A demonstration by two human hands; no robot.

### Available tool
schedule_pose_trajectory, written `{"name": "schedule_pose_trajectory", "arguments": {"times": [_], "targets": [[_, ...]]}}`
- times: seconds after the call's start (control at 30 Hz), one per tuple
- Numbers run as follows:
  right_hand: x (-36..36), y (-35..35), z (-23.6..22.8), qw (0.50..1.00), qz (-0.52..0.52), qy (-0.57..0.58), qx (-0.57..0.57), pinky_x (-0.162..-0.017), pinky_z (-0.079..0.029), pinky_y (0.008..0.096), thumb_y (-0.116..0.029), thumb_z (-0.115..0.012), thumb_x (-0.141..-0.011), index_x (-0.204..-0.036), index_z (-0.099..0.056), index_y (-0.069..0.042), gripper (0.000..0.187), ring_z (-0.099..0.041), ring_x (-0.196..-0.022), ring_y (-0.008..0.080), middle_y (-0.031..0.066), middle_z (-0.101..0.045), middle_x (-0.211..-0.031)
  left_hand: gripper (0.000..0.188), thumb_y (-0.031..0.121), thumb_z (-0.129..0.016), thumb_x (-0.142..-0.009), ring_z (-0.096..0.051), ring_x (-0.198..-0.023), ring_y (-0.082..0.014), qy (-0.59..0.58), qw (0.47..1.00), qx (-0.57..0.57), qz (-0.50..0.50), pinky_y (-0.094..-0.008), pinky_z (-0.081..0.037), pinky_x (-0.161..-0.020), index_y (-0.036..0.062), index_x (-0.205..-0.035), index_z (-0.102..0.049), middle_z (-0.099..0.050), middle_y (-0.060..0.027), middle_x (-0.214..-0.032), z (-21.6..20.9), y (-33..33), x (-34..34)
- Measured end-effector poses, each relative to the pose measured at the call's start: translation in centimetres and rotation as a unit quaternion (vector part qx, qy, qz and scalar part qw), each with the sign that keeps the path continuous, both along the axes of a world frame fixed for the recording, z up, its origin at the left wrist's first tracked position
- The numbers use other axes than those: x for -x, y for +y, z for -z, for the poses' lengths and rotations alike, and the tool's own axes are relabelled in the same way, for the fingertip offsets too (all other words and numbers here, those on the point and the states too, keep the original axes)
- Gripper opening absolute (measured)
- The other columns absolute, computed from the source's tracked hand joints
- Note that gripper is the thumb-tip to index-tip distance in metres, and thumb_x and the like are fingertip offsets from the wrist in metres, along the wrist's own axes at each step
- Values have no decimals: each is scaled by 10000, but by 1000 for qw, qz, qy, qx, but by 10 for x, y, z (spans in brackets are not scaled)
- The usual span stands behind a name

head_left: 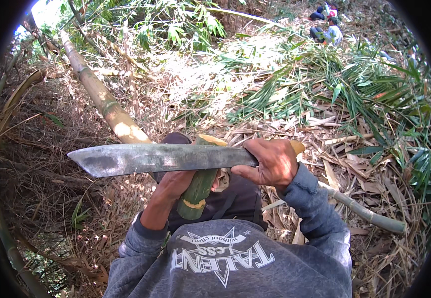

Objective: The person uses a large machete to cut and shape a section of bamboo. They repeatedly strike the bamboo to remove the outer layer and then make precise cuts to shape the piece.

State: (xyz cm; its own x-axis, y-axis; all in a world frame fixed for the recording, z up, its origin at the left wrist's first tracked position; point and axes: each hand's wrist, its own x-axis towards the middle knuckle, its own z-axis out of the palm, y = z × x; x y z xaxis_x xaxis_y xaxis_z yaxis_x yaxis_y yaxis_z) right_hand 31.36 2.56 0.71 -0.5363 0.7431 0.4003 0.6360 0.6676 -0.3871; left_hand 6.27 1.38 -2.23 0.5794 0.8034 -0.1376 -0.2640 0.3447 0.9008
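My right hand [273,163] is closed round the handle of a machete [160,158], and a bit of its yellowish wooden end shows past my fist. The broad grey blade lies level, reaching left across the view and passing over my other hand. Below it, my left hand [176,184] grips a short green bamboo piece [199,191], its fingers partly hidden behind the blade. That piece stands tilted over my lap, with a pale cut face at its top and a notched ring near its lower end. Whether blade and bamboo touch, I cannot tell.
A thick bamboo pole [101,99] slants from the upper left down toward my knees. On the right a thinner bamboo stem [367,212] lies over dry leaves. Cut green leaves [295,84] are heaped ahead. Other people [330,34] sit at the far upper right.
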Motion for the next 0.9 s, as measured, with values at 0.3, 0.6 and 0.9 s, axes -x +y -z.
{"name": "schedule_pose_trajectory", "arguments": {"times": [0.3,0.6,0.9], "targets": [[5,1,-6,1000,-11,-20,17,-504,-507,382,-520,-757,-793,-915,-642,-23,524,-658,-584,291,118,-639,-718,595,515,-569,-958,-669,-750,-172,-98,995,22,14,-287,-559,-651,10,-1260,-483,-655,-107,-914,8,-5,9],[7,18,22,999,-48,6,16,-494,-493,420,-565,-678,-840,-787,-582,-73,504,-647,-580,301,101,-622,-684,667,570,-591,-919,-673,-677,-185,37,998,0,-42,-310,-569,-576,-12,-1239,-521,-656,-119,-877,3,-7,9],[-185,11,183,897,366,-74,236,-719,-478,467,-488,-386,-1020,-971,-679,-11,562,-628,-746,410,234,-638,-718,473,246,-654,-876,-636,-640,-151,91,992,37,-84,-279,-529,-572,1,-1251,-503,-624,-81,-850,-51,-13,18]]}}
